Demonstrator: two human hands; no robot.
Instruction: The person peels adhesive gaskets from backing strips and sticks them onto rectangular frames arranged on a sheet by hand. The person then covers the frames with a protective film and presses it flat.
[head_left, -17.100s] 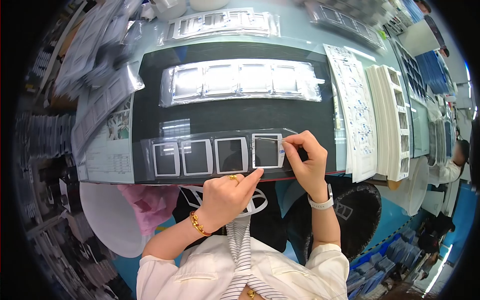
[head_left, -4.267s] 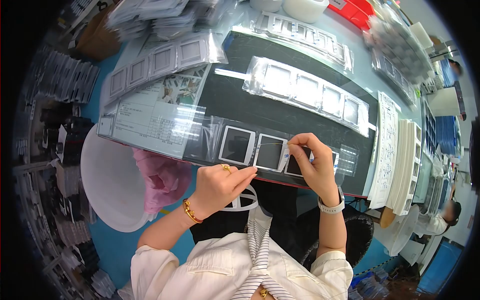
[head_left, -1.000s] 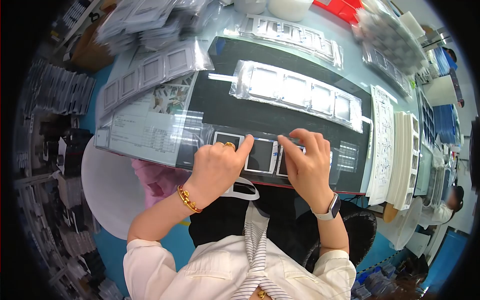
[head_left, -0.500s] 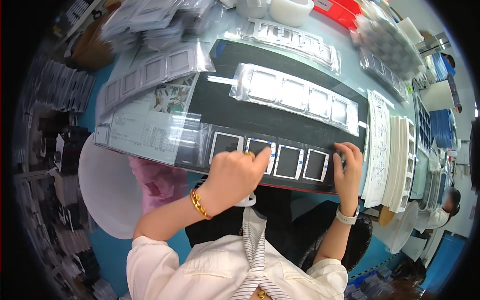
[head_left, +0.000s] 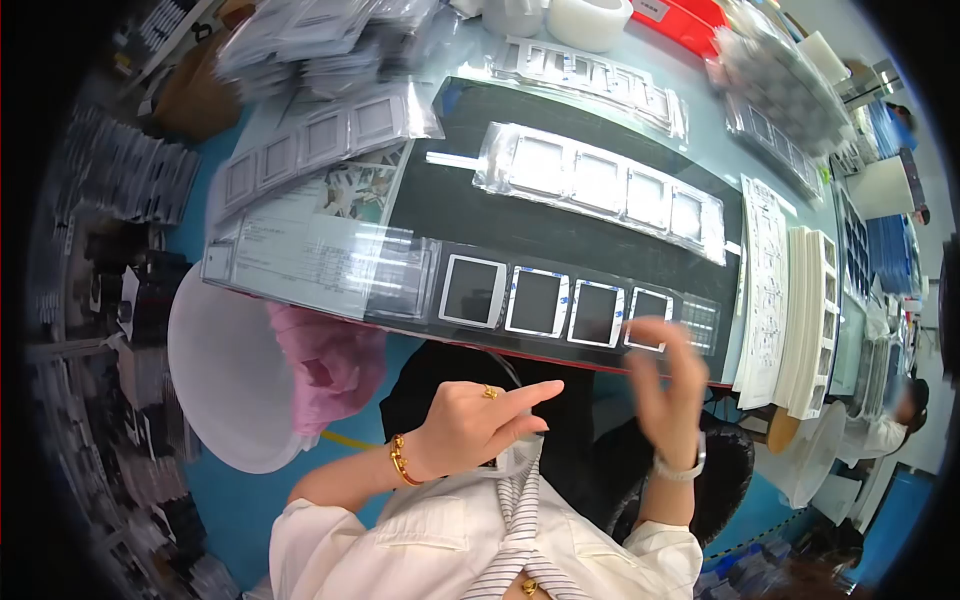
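Observation:
A clear plastic strip carrying several white square frames [head_left: 537, 335] lies along the front edge of the black mat [head_left: 440, 215]; some frames have blue marks on their borders. My left hand [head_left: 465, 430] is off the table in front of the strip, index finger and thumb stretched apart, the other fingers curled. Just below it a whitish, partly see-through piece [head_left: 518, 457] shows; whether the hand touches it I cannot tell. My right hand [head_left: 665, 390], blurred, hovers by the strip's right end with fingers apart. Behind lies a shiny bagged strip of frames [head_left: 600, 185].
Bagged frames [head_left: 325, 140] lie at the left, with plastic packs [head_left: 330, 50] behind them. White stacks [head_left: 800, 310] stand at the right, a red bin [head_left: 680, 22] and tape roll [head_left: 590, 22] at the back. A white tub [head_left: 225, 390] with pink plastic stands left.
My left hand has drawn back from the strip toward my body. My right hand has moved slightly left and toward me, off the strip's right end. The view has shifted a little.

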